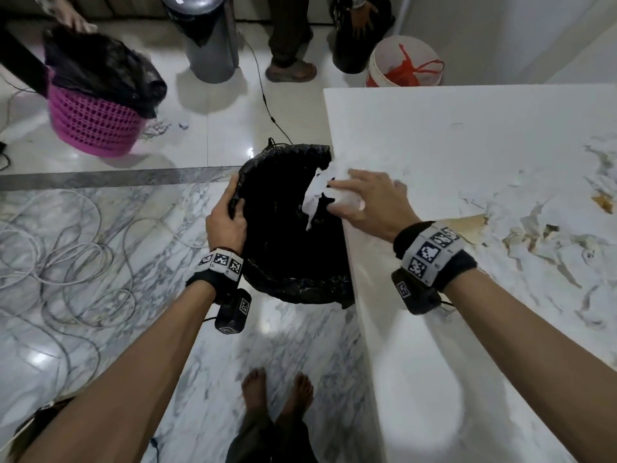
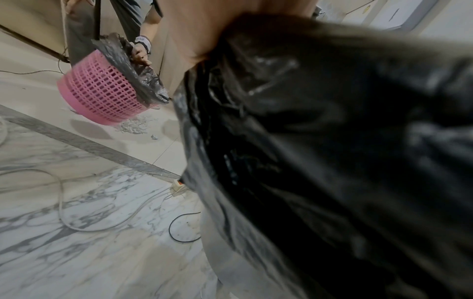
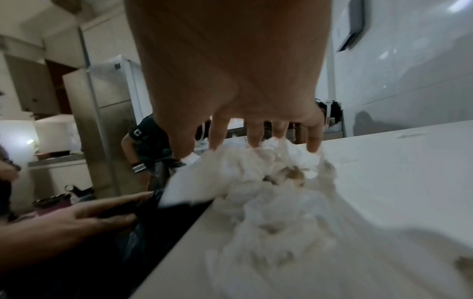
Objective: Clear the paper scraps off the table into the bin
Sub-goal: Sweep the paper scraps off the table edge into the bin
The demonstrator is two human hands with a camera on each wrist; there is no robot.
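Observation:
A bin lined with a black bag (image 1: 283, 248) stands on the floor against the left edge of the white table (image 1: 467, 135). My left hand (image 1: 225, 215) grips the bag's rim at its far left side; the bag (image 2: 332, 151) fills the left wrist view. My right hand (image 1: 359, 198) lies flat with spread fingers (image 3: 256, 133) on a heap of white paper scraps (image 3: 256, 182) at the table's left edge. One white scrap (image 1: 314, 202) hangs over the edge above the bin's mouth. More white and brown scraps (image 1: 541, 228) lie scattered on the table to the right.
A pink basket (image 1: 93, 125) with a black bag stands tilted at the far left, another person's hand on it. A grey bin (image 1: 210, 38), a white bucket (image 1: 404, 61) and a person's sandalled foot (image 1: 290, 71) are behind. Cables (image 1: 66, 248) coil on the marble floor. My bare feet (image 1: 277, 392) are below.

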